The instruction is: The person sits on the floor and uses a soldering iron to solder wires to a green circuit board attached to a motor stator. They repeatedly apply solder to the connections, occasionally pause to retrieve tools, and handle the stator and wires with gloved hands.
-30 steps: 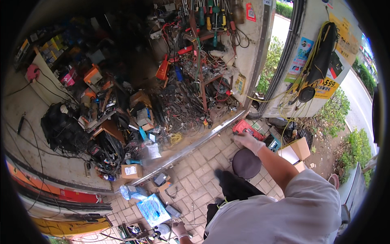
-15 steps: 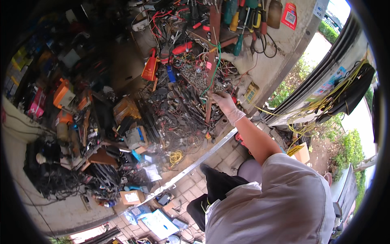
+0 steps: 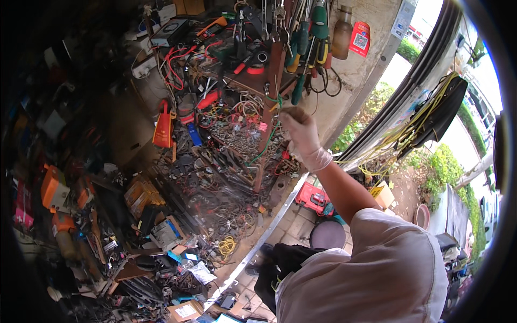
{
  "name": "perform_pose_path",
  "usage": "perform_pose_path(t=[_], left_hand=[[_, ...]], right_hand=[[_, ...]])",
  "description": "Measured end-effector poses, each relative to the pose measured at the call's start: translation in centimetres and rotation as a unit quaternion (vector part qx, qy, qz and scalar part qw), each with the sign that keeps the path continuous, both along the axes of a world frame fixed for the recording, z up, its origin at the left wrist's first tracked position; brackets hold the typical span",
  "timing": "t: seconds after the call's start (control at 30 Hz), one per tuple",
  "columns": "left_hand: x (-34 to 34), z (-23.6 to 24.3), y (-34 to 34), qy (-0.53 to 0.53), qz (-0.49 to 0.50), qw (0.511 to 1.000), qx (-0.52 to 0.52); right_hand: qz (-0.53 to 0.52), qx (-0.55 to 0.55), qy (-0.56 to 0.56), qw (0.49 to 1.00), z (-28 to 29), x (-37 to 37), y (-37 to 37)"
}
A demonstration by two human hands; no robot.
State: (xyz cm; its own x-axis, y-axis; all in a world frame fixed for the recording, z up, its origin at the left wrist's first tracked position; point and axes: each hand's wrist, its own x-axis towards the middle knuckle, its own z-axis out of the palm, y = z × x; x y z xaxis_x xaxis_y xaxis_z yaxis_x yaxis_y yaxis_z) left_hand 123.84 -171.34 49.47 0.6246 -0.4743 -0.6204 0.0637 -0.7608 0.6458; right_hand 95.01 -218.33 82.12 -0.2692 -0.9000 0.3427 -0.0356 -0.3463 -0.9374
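Note:
My right hand (image 3: 302,132), in a thin whitish glove with brown-stained fingertips, is raised beside a rust-brown upright post (image 3: 267,121). Its fingers are curled closed; whatever they may hold is hidden from this angle. Close by its fingertips, a green wire (image 3: 277,102) is tied round the post and trails down along it. Just above the hand hang several screwdrivers, among them a green-handled one (image 3: 298,90). Beyond the post lies a heap of small screws and metal bits (image 3: 231,132) mixed with coloured wires. My left hand is out of sight.
Pliers (image 3: 240,40) and a roll of tape (image 3: 261,57) are at the shelf. A red-orange holder (image 3: 163,129) stands left of the screws. Past a metal floor strip (image 3: 258,242) are a round stool (image 3: 327,234) and a red case (image 3: 312,198). Yellow cables (image 3: 425,121) hang at right.
My right hand has moved up along the post, from the lower part of the green wire to near its tie. The view has shifted, showing more of the stool and red case.

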Motion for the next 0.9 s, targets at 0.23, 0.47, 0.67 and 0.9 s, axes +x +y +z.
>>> perform_pose_path(t=[0.23, 0.47, 0.67, 0.9], left_hand=[[1.7, 0.1, -1.2, 0.015, -0.031, 0.999, 0.012], [2.9, 0.7, -1.0, 0.023, -0.038, 0.999, 0.019], [3.9, 1.3, 0.1, 0.027, -0.032, 0.999, 0.023], [4.5, 2.1, 2.9, 0.035, -0.020, 0.999, 0.034]], right_hand=[[-0.177, -0.106, 0.181, 0.962, 5.2, 0.2, -3.5], [-0.262, -0.075, 0.316, 0.909, 7.7, 1.7, -3.7], [-0.245, 0.004, 0.365, 0.898, 7.5, 2.3, -3.3], [-0.235, -0.060, 0.394, 0.887, 6.4, 1.1, -4.1]])
